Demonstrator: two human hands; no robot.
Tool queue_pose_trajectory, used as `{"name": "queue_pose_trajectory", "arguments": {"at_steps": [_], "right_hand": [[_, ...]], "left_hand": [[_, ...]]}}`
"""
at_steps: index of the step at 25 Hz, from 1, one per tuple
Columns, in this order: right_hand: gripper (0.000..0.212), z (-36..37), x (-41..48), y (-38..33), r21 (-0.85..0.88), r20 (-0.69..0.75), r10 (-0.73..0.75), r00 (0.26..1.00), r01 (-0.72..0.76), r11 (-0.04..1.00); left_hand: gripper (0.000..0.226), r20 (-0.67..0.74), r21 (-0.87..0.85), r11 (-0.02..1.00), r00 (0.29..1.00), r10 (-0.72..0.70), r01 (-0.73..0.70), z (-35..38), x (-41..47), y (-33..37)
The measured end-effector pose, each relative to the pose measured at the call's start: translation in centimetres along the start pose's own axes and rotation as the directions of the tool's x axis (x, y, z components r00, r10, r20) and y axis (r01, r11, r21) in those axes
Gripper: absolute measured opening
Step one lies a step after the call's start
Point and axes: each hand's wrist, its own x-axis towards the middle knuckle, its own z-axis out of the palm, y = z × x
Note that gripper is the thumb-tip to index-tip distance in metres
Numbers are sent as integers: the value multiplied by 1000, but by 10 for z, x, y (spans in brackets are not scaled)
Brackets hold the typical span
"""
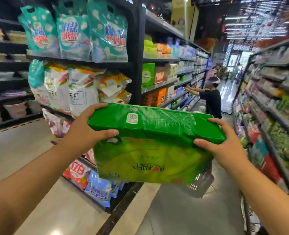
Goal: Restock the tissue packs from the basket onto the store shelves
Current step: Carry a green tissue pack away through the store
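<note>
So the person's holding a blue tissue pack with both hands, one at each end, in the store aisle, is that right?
Not quite: the tissue pack is green, not blue. The head view shows the left hand and right hand gripping it at each end in the aisle.

We see a bright aisle lit by ceiling strip lights. Motion blur smears the right shelves, and edges bow with wide-angle distortion.

White bags, middle shelf: boxed characters "苏打".
Red-and-white bag, bottom shelf: "立白".
Green tissue pack: barcode label, digits too small to read; upside-down logo, unclear.
Teal bags, upper shelf: blue and red lettering, blurred.
</note>
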Motion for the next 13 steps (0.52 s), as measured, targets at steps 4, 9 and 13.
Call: {"name": "queue_pose_trajectory", "arguments": {"at_steps": [4, 9, 13], "right_hand": [[74, -13, 84, 52, -30, -19, 39, 999, -39, 999], [76, -25, 192, 131, -20, 47, 26, 999, -25, 999], [74, -34, 299, 185, -52, 166, 3, 986, 6, 999]], "left_hand": [[69, 53, -32, 999, 998, -14, 15, 70, 80, -37], [67, 17, 19, 1000, 1000, -24, 24, 153, 159, -84], [68, -50, 40, 998, 998, -49, 51, 217, 219, -103]]}}
